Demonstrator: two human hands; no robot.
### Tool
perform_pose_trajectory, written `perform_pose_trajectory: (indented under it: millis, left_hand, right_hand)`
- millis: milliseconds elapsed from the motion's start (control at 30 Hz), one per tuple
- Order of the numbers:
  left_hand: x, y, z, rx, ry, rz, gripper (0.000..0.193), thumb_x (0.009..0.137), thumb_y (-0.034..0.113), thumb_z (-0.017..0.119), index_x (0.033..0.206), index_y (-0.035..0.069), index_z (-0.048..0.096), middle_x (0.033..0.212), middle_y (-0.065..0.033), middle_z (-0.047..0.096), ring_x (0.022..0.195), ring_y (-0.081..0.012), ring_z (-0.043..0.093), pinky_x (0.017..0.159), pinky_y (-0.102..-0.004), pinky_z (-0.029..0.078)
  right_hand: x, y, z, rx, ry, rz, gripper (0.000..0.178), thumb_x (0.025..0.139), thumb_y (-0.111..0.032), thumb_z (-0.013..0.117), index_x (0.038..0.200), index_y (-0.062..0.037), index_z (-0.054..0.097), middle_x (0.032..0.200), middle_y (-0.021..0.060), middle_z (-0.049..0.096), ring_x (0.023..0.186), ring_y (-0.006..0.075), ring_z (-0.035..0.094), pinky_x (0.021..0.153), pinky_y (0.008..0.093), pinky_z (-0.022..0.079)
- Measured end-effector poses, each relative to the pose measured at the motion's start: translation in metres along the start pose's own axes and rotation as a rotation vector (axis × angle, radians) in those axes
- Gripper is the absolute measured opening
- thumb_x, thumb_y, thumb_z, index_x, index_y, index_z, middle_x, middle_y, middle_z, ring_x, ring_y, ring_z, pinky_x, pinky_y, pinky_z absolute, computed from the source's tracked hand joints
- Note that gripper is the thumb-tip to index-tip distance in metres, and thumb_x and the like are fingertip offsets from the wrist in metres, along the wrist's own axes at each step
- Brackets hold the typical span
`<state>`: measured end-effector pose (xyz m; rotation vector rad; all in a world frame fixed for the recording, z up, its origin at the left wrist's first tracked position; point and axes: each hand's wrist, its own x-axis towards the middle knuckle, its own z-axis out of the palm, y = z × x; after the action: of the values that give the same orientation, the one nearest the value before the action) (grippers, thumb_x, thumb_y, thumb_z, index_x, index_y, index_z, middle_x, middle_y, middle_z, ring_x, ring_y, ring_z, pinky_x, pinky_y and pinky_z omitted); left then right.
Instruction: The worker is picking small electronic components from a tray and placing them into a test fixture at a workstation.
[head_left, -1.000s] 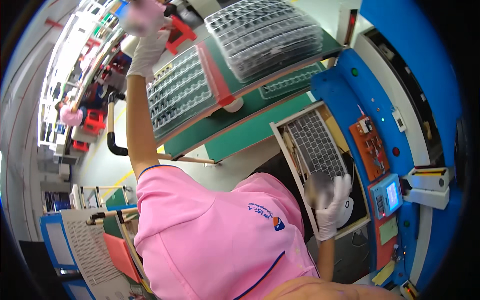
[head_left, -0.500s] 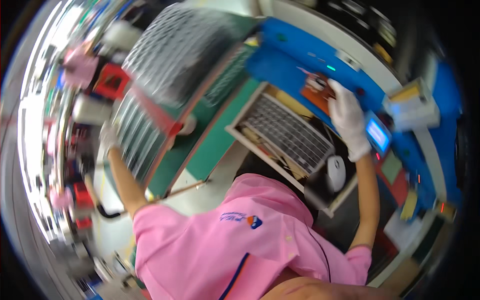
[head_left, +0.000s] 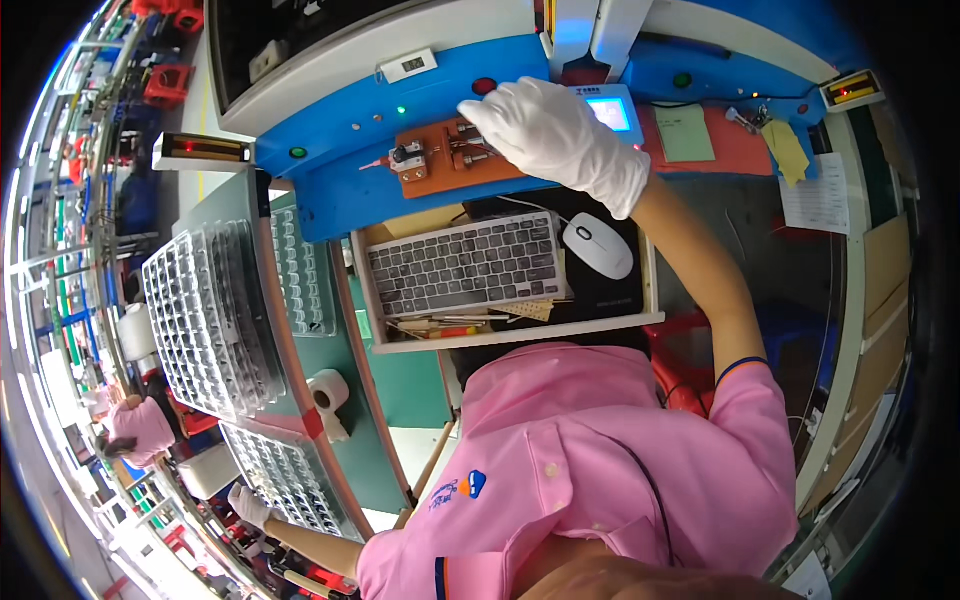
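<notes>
My right hand, in a white glove, is over the right end of an orange-brown fixture with metal clamps. Its fingers are bent and pressed together, and whatever they may hold is hidden. A pink-tipped piece sticks out of the fixture's left side. Far to the lower left, my left hand, also gloved, is at the outer edge of a clear plastic tray holding small parts. That hand is small in the picture, and its fingers do not show clearly.
A stack of clear blister trays stands above the lower tray. In an open drawer lie a keyboard and a white mouse. A small lit screen is beside my right hand. A paper roll sits on the green shelf.
The view has swung round and sharpened, so the blue bench now lies straight ahead. My right hand stays by the fixture, now covering its right end. My left hand remains at the lower tray.
</notes>
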<state>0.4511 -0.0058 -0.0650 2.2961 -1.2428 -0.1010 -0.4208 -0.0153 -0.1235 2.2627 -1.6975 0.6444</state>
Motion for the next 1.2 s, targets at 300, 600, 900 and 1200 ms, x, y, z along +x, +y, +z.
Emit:
perform_pose_trajectory:
  millis: [300,600,900,1200]
  left_hand:
    - [-0.184,0.302,0.019,-0.471,0.2,0.39,0.035,0.09,0.006,0.056,0.123,-0.004,0.063,0.116,-0.0122,0.066,0.1,-0.0183,0.063,0.087,-0.0289,0.05]
    - [-0.308,0.464,0.243,-0.803,-0.635,0.45,0.029,0.086,0.004,0.072,0.114,0.008,0.074,0.109,-0.0089,0.071,0.102,-0.0183,0.066,0.087,-0.0309,0.053]
    - [-0.309,0.488,0.371,-0.576,0.069,1.249,0.039,0.081,0.018,0.079,0.116,0.026,0.065,0.104,0.0032,0.071,0.118,-0.0279,0.058,0.1,-0.0459,0.038]
    - [-0.319,0.491,0.366,-0.591,0.019,1.134,0.033,0.078,0.015,0.079,0.108,0.024,0.068,0.119,-0.0039,0.067,0.13,-0.0359,0.046,0.107,-0.0492,0.032]
  right_hand:
    - [0.054,-0.024,0.071,-0.02,-0.162,-0.154,0.04,0.091,-0.012,0.062,0.131,-0.0081,0.057,0.111,0.0058,0.067,0.092,0.0189,0.067,0.08,0.0309,0.054]
    - [0.046,-0.02,0.077,0.101,0.232,-0.218,0.026,0.091,-0.017,0.065,0.116,-0.012,0.067,0.104,0.0016,0.071,0.085,0.018,0.067,0.075,0.0307,0.052]
    - [-0.025,-0.015,-0.036,0.225,0.226,0.096,0.044,0.089,-0.002,0.067,0.132,-0.0116,0.062,0.115,0.0063,0.069,0.095,0.0239,0.066,0.084,0.034,0.051]
    - [-0.058,-0.008,-0.019,0.347,0.182,0.212,0.036,0.091,-0.001,0.064,0.126,-0.0109,0.064,0.118,0.0068,0.067,0.105,0.0254,0.064,0.09,0.0358,0.051]
